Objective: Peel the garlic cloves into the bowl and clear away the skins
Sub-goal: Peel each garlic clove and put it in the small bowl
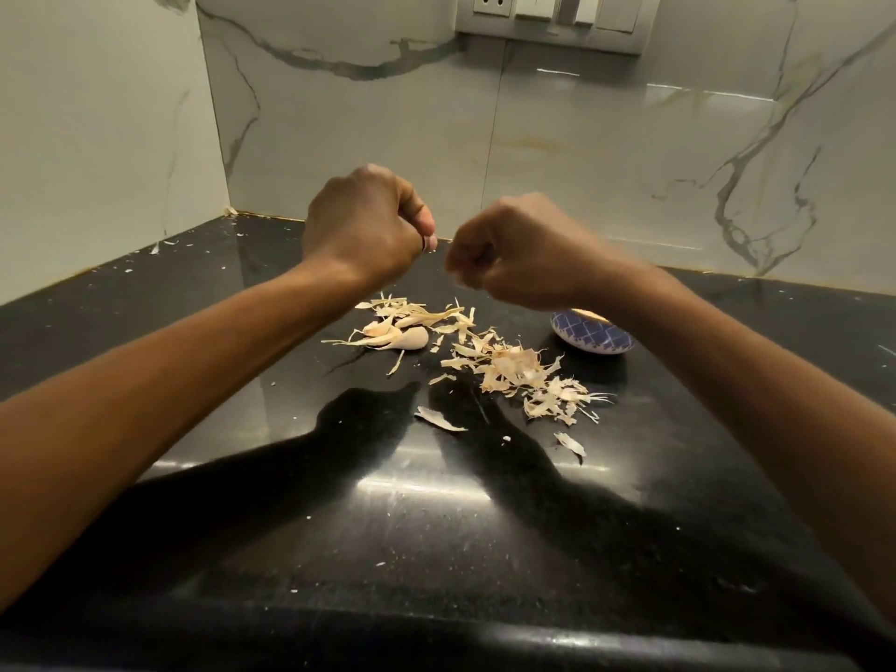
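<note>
Nearest, stray skins (439, 419) on the black counter (436, 526), then the main skin pile (509, 371). Unpeeled cloves (412, 338) lie at the pile's 10 o'clock. The bowl (596, 339) is at its 2, half hidden by the right wrist. Above, the left hand (363, 220) is curled and pinches a pale bit, likely the held clove (430, 242), at its 3 o'clock fingertips. The right hand (519, 254) is fisted, contents hidden. Best: hold firm, strip skin over the pile, then take the clove to the bowl at 5 o'clock.
</note>
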A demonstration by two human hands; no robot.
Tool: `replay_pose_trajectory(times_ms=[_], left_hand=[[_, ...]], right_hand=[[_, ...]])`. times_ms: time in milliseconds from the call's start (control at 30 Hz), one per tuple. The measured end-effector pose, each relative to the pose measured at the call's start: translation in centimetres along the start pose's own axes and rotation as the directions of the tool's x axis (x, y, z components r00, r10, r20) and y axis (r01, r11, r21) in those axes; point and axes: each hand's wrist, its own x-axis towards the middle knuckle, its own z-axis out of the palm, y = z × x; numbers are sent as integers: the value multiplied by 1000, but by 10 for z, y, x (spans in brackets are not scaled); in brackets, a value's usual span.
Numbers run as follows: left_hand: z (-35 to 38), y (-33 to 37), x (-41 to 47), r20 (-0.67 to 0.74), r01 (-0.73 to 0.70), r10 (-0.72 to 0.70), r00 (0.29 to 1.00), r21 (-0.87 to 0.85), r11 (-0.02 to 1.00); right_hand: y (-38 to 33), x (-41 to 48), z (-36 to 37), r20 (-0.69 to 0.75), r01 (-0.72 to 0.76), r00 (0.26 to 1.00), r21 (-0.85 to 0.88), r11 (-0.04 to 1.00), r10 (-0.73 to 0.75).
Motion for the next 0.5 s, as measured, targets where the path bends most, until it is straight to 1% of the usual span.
replay_pose_trajectory(times_ms=[100,167,267,333,400,500], left_hand=[[-5,-4,-1,-41,2,1,999,74,997],[-9,-5,1,-81,22,-15,997,90,996],[-12,-9,1,-87,29,-22,996,86,996],[-12,-11,0,-81,21,-14,997,81,997],[-11,-13,0,-83,15,-9,997,71,997],[-10,-11,-1,-89,5,0,996,59,998]], right_hand=[[-13,15,11,45,21,999,50,999,-23],[-21,20,22,73,40,996,71,997,-46],[-30,23,40,66,67,995,120,990,-76],[-32,23,48,106,61,991,144,988,-77],[-34,21,54,158,67,983,130,989,-87],[-33,18,58,179,62,980,156,986,-90]])
